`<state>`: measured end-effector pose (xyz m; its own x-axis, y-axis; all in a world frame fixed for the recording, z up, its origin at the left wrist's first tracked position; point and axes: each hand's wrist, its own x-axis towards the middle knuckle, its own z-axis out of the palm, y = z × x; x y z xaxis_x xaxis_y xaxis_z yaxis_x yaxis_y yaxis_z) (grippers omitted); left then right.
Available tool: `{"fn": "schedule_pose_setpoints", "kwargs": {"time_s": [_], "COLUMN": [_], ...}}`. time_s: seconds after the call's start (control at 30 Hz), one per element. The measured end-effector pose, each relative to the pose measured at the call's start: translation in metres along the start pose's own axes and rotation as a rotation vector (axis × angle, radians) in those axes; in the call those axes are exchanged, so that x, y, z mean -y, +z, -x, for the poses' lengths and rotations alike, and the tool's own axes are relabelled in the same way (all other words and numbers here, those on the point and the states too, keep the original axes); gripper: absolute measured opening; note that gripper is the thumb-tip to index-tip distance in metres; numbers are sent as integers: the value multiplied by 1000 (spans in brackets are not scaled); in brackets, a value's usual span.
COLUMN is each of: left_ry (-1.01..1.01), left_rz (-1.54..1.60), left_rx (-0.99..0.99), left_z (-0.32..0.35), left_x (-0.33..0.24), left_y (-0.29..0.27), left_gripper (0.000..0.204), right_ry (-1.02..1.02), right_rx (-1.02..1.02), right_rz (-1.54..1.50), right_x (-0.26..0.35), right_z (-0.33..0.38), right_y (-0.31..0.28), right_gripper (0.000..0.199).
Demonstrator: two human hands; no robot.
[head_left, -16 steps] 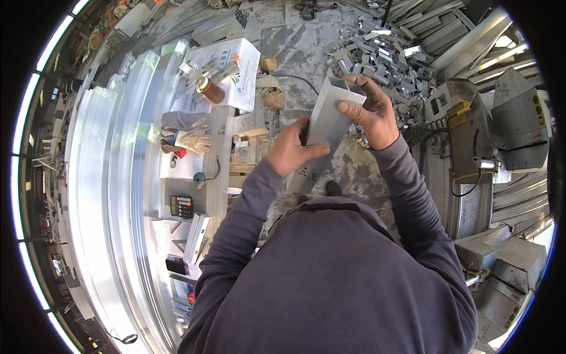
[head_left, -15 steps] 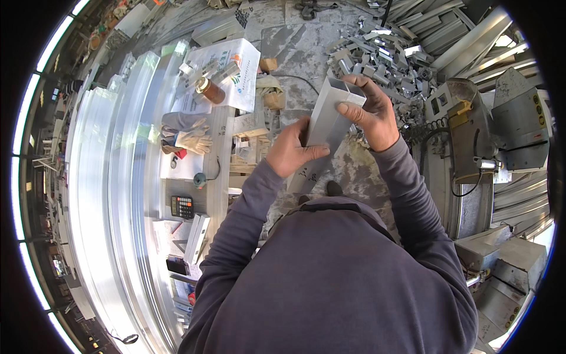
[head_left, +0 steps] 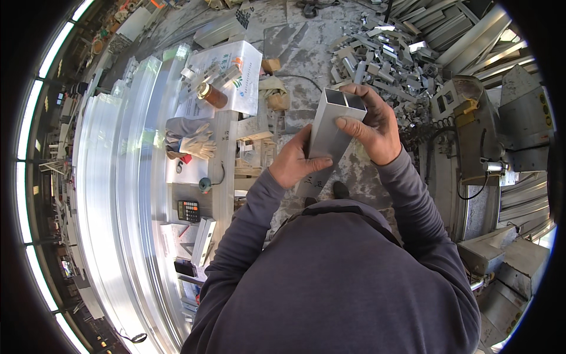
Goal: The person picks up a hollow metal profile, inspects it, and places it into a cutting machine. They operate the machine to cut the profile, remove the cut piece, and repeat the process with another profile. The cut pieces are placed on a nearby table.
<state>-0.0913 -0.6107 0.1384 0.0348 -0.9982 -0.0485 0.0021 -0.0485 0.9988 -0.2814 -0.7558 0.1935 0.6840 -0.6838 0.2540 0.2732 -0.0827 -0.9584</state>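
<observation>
Head view shows me the left hand and the right hand both grasping a silver metal profile, held tilted in front of the torso above the floor. I see its upper open end split by an inner wall. The right hand grips near that end, thumb on the face; the left clasps lower down. To the left, work gloves lie near a calculator; metal offcuts heap beyond the right hand.
</observation>
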Motion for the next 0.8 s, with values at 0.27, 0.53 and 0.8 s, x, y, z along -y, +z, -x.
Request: {"fn": "schedule_pose_setpoints", "kwargs": {"time_s": [0.27, 0.53, 0.8], "left_ry": [-45, -33, -25], "left_rz": [39, -15, -13], "left_rx": [22, 29, 56], "left_z": [-6, -4, 1], "left_x": [-3, -11, -26], "left_y": [-9, -15, -15], "left_gripper": [86, 83, 82], "right_ry": [-92, -146, -129], "right_rx": [21, 34, 57], "right_rz": [116, 100, -32], "right_x": [6, 21, 33], "right_z": [-9, -7, -5], "right_y": [4, 14, 22], "right_gripper": [54, 59, 60]}}
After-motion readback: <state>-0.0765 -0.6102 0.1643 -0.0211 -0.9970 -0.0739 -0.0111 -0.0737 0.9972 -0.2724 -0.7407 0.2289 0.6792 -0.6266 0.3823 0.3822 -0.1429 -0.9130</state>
